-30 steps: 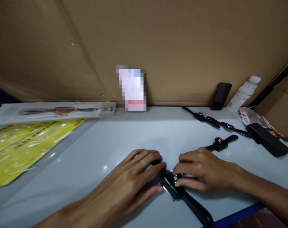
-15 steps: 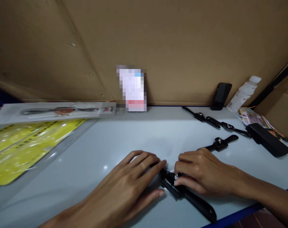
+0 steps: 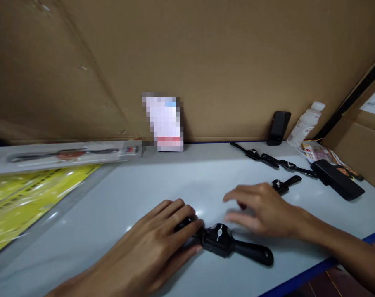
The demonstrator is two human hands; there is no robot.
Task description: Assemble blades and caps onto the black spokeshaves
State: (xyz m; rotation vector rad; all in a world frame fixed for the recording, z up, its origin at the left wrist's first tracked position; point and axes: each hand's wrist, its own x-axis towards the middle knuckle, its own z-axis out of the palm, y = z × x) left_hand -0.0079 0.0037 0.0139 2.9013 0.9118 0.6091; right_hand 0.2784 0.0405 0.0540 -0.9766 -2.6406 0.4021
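Observation:
A black spokeshave (image 3: 219, 239) lies on the pale tabletop in front of me, its silvery wing screw facing up. My left hand (image 3: 162, 235) is closed around its left handle, covering most of that side. The right handle, with a hole at its end, is uncovered. My right hand (image 3: 262, 210) hovers just above and right of the tool, thumb and fingers apart, holding nothing. Behind it lies another spokeshave (image 3: 282, 185), partly hidden by the hand. Two more, a left one (image 3: 254, 154) and a right one (image 3: 289, 165), lie farther back.
At left are yellow printed plastic packaging (image 3: 45, 198) and a bagged tool (image 3: 66, 156). A blurred-out screen (image 3: 164, 123) leans on the cardboard wall (image 3: 206, 62). A black phone (image 3: 278, 128), a bottle (image 3: 307, 123) and a black wide-headed object (image 3: 339, 179) stand or lie at right.
My right hand has let go of the spokeshave's wing screw and opened, moving up and right. The spokeshave has turned closer to level, with my left hand still on its handle. The view has shifted slightly.

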